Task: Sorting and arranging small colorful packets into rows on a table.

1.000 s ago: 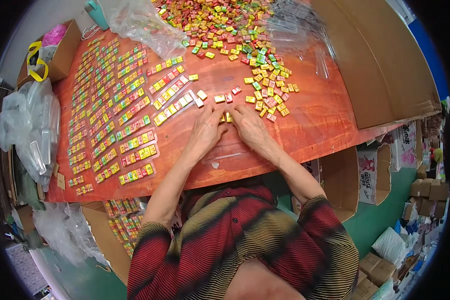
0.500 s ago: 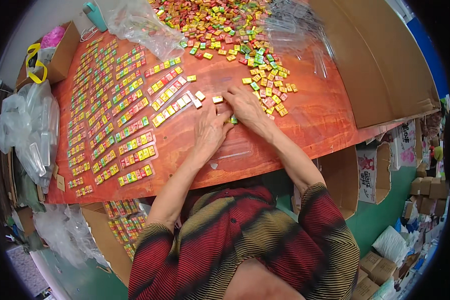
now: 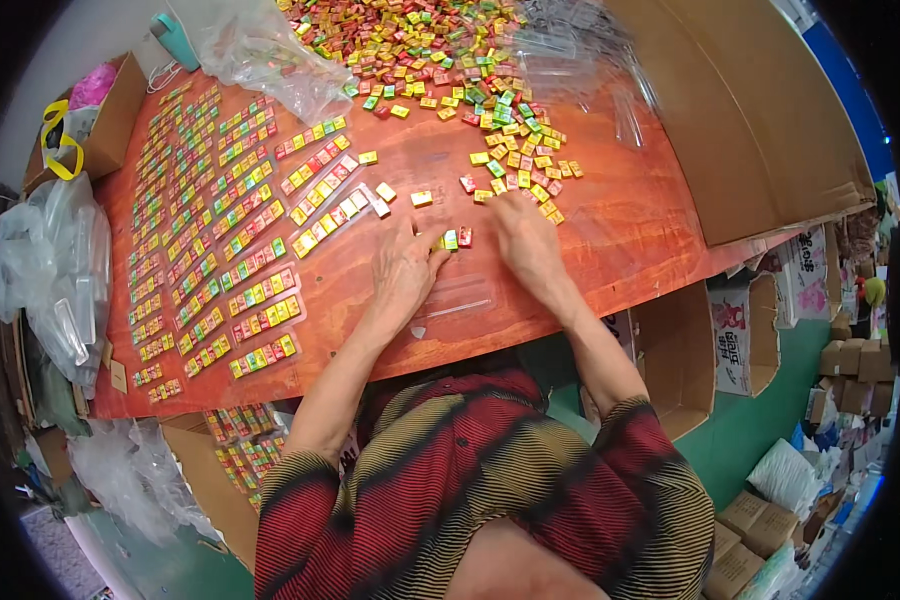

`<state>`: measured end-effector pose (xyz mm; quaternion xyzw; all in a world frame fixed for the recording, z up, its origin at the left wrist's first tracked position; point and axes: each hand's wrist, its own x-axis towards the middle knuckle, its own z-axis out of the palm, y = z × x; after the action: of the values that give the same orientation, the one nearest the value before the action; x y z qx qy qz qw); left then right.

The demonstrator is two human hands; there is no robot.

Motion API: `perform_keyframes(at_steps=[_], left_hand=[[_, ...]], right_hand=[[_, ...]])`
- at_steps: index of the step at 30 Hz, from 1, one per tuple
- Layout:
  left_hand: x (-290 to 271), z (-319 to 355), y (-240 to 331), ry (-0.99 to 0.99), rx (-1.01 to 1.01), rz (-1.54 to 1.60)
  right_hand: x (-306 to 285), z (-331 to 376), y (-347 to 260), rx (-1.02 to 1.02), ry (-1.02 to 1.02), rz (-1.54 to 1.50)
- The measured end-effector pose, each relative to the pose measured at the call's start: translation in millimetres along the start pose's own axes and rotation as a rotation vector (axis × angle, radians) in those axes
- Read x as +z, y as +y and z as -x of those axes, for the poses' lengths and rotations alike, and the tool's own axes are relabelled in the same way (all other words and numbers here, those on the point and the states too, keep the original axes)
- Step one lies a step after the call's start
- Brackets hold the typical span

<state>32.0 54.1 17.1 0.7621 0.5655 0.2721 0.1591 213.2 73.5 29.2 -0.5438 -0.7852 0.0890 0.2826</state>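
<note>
Far to the left of your hands, clear plastic bags (image 3: 50, 270) hang off the bench edge beside a cardboard box (image 3: 110, 120). Nearer in, rows of finished candy strips (image 3: 220, 240) cover the orange bench (image 3: 630, 230) almost up to your left hand (image 3: 402, 272).

That hand lies flat, palm down, fingers spread loosely and closed on nothing, its fingertips touching the short row of small candies (image 3: 454, 239) (yellow, green, red) that sits between both hands. Your right hand (image 3: 526, 240) is also flat and open, its thumb side against the red end of that row. The hands are close but not joined.

The risk I see: the row is only pinched between fingertips, so an uneven push could buckle it and scatter the pieces. The flat clear sleeve (image 3: 460, 300) just below your hands is hard to see against the wood; a wrist resting on it could slide or crease it.

Beyond your right hand, the loose candy pile (image 3: 440, 60) spreads toward you, with strays (image 3: 515, 175) just ahead of your fingers that could get swept into the row. More clear sleeves (image 3: 590, 60) and a large cardboard sheet (image 3: 750, 120) lie further right.
</note>
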Motion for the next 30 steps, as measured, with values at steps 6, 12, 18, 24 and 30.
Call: perform_keyframes(at_steps=[6, 12, 18, 24, 30], left_hand=[[2, -3, 3, 0.014, 0.017, -0.013], [-2, -1, 2, -0.003, 0.004, -0.02], [-1, -2, 0, -0.004, 0.013, -0.006], [0, -4, 0, 0.042, 0.042, -0.025], [2, -3, -3, 0.028, 0.054, -0.029]], right_hand=[[19, -29, 13, -0.049, 0.034, 0.164], [22, -8, 4, -0.019, -0.074, 0.241], [3, 2, 7, 0.063, 0.007, 0.128], [-13, 18, -1, 0.163, -0.057, 0.09], [-7, 33, 0, 0.105, -0.138, 0.146]])
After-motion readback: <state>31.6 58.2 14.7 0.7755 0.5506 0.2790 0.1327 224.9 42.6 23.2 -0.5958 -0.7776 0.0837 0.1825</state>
